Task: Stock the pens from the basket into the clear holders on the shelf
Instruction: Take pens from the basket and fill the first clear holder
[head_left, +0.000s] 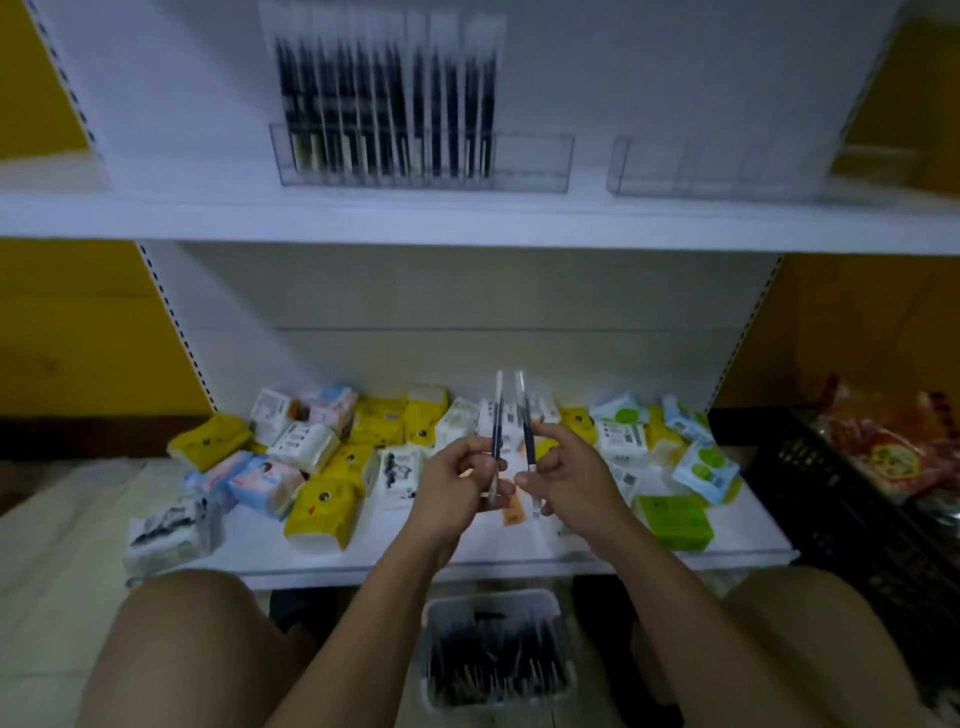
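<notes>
Before the shelf (467, 218), each hand grips a slim clear-wrapped dark pen (497, 431).

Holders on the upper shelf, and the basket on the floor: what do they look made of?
Holders: likely clear hard plastic, glossy; the pens show through the walls. Basket: probably white plastic, with a thick rim; blur leaves its finish uncertain.

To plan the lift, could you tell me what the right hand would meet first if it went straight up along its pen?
Likely the front edge of the upper shelf, below the partly filled clear holder, though depth is unclear.
</notes>
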